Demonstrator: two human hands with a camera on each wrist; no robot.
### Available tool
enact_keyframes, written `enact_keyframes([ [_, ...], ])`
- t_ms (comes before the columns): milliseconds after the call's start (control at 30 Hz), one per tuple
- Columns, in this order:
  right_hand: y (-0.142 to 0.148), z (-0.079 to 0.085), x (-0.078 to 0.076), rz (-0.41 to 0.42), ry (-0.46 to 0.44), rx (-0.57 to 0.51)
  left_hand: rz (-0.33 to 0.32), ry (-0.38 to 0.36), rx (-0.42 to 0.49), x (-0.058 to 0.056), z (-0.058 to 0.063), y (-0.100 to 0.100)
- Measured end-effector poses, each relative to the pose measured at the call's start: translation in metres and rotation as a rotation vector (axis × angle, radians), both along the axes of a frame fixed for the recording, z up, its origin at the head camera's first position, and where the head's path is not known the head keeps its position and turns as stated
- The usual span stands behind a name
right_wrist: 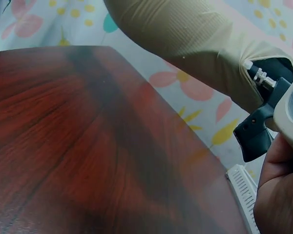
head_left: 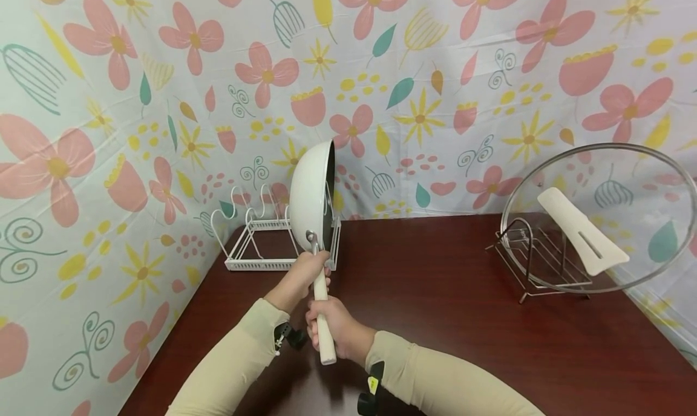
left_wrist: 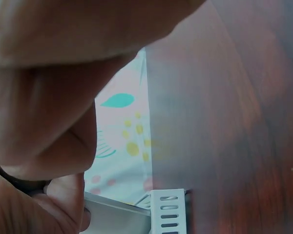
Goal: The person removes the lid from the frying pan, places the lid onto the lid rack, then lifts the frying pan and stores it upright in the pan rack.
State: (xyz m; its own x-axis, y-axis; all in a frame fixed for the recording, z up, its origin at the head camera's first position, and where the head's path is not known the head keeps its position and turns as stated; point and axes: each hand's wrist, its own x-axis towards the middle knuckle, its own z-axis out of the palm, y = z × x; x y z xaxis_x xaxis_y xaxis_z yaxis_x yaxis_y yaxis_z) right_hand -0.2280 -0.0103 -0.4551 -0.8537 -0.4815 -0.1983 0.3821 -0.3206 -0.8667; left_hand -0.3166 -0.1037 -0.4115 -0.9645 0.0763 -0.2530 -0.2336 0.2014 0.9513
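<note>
A white frying pan stands on its side at the right end of a white wire pan rack, its dark inside turned right. Whether its rim rests on the rack is hidden. My left hand grips the pale handle close to the pan. Lower down the same handle, my right hand has its fingers curled round it. In the left wrist view, my left fingers fill the left side, and the rack's slotted edge shows below. The right wrist view catches the handle's end beside my right hand.
On the right, a large glass lid with a cream handle leans in a small metal wire stand. Both racks stand on a dark reddish wooden table. A flower-patterned cloth hangs behind and at the left.
</note>
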Motion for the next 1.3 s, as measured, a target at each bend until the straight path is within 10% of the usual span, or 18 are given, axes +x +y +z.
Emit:
enact_keyframes([
  [1300,0.005,-0.013,0.012,0.057,0.036,0.06,-0.014,-0.002,-0.07,0.016,-0.013,-0.006],
])
